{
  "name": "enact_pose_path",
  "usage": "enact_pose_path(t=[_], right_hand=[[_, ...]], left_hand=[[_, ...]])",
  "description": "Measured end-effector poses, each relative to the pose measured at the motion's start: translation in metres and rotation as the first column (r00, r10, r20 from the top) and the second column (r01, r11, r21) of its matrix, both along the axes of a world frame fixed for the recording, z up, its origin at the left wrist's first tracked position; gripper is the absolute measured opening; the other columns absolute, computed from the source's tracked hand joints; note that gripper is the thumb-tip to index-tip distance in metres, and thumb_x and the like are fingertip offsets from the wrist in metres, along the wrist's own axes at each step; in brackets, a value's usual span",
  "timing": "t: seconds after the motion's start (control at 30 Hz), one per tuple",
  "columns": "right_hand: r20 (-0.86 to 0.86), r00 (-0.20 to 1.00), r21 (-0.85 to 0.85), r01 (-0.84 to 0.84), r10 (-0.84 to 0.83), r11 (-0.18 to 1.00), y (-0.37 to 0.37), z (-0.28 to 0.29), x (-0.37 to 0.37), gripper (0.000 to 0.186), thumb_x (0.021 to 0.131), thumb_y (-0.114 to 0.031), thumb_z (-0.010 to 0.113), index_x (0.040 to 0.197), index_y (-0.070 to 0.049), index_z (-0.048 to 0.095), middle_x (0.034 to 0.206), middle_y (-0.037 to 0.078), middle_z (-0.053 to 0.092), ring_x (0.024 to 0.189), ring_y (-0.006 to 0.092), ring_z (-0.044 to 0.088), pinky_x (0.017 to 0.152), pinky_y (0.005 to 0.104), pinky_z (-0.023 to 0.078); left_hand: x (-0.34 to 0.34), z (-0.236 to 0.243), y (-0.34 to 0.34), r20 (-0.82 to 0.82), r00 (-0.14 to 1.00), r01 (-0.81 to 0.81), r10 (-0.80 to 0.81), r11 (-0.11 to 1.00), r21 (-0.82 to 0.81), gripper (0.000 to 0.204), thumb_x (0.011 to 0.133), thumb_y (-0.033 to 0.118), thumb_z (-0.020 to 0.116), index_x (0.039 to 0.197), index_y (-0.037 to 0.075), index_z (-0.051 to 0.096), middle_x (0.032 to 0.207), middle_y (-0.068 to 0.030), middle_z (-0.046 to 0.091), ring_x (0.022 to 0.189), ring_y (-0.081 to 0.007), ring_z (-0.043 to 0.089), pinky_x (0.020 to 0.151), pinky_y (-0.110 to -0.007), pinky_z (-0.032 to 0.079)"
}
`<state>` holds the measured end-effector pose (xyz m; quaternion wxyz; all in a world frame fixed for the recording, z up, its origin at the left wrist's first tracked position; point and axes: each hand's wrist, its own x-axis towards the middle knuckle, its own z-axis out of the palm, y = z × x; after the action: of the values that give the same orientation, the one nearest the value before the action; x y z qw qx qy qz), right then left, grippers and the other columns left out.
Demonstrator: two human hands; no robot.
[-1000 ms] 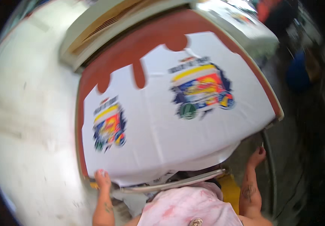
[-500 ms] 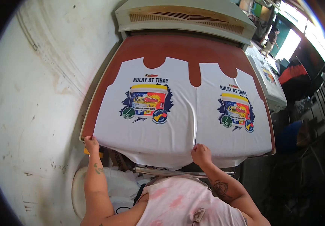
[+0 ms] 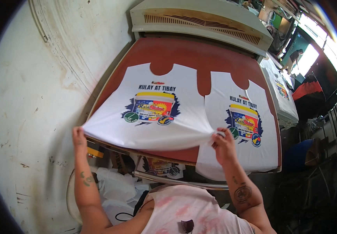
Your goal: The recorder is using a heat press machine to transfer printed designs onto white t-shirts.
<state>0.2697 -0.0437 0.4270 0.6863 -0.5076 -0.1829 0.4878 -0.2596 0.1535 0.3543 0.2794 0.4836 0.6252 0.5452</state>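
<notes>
Two sleeveless white shirt pieces, each printed with a colourful paint bucket, lie side by side on a reddish-brown belt. My left hand [image 3: 79, 136] is closed on the lower left corner of the left shirt piece [image 3: 149, 134], just beyond the belt's left edge. My right hand [image 3: 224, 144] pinches the bunched lower right corner of that piece. Its hem is stretched taut and lifted between both hands, while the neck end lies flat. The right shirt piece [image 3: 264, 154] lies partly beneath my right hand, its hem hanging over the front edge.
A cream machine hood [image 3: 199, 27] with slotted vents spans the far end of the belt [image 3: 168, 48]. A stained wall [image 3: 43, 97] stands close on the left. White cloth [image 3: 115, 185] and a metal bar [image 3: 180, 182] are below. Stacked printed shirts [image 3: 281, 97] and a person [image 3: 293, 60] are at right.
Both hands have pulled the left shirt piece's hem outward and up, left hand leftward, right hand rightward and farther in. The hem no longer hangs over the front edge.
</notes>
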Motion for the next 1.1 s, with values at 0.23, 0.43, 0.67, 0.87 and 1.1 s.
enact_pose_path(t=[0.23,0.43,0.67,0.87,1.1], right_hand=[[0.18,0.982,0.564,-0.154,0.062,0.811,-0.064,0.139,0.173,0.018,0.083,-0.006,0.06,0.1,-0.005,0.053,0.087,0.001,0.055,0.082,0.013,0.057,0.076,0.0305,0.049],[0.399,0.9,0.743,-0.207,-0.173,0.636,-0.187,0.24,0.321,0.032,0.091,-0.007,0.048,0.122,0.0,0.045,0.12,0.017,0.051,0.113,0.0266,0.05,0.098,0.0412,0.04],[0.606,0.415,0.637,0.258,-0.679,0.726,-0.222,0.275,0.37,0.037,0.093,-0.022,0.047,0.123,-0.001,0.049,0.113,0.013,0.057,0.103,0.0198,0.056,0.089,0.0328,0.045],[0.627,0.715,0.361,0.085,-0.309,0.929,-0.129,0.231,0.479,0.035,0.088,-0.022,0.057,0.115,-0.001,0.057,0.109,0.007,0.059,0.092,0.0149,0.057,0.08,0.027,0.045],[0.427,0.69,0.747,0.095,-0.584,0.658,-0.134,0.272,0.502,0.036,0.089,-0.02,0.056,0.119,-0.001,0.053,0.111,0.008,0.057,0.103,0.017,0.053,0.093,0.0323,0.039]], left_hand=[[0.09,0.227,-0.101,0.334,0.838,0.188,-0.432,0.802,0.566,0.036,0.095,0.021,0.047,0.128,0.009,0.04,0.108,-0.0033,0.055,0.101,-0.0136,0.052,0.09,-0.032,0.042],[0.21,0.303,-0.172,0.451,0.831,-0.028,-0.325,0.785,0.618,0.032,0.096,0.019,0.044,0.125,0.007,0.047,0.117,-0.0083,0.055,0.111,-0.0213,0.052,0.094,-0.037,0.042],[0.418,0.323,-0.16,0.223,0.913,0.189,-0.342,0.839,0.511,0.037,0.095,0.029,0.045,0.12,0.002,0.053,0.106,-0.0085,0.06,0.101,-0.0166,0.056,0.09,-0.029,0.044],[0.511,0.27,-0.052,0.072,0.77,0.62,-0.634,0.77,0.154,0.042,0.092,0.03,0.049,0.124,0.005,0.052,0.118,-0.0035,0.056,0.107,-0.0146,0.049,0.092,-0.029,0.036],[0.55,0.332,-0.064,0.168,0.675,0.428,-0.719,0.566,0.704,0.043,0.094,0.026,0.044,0.131,0.004,0.045,0.132,-0.0061,0.046,0.116,-0.0167,0.043,0.098,-0.029,0.032]])
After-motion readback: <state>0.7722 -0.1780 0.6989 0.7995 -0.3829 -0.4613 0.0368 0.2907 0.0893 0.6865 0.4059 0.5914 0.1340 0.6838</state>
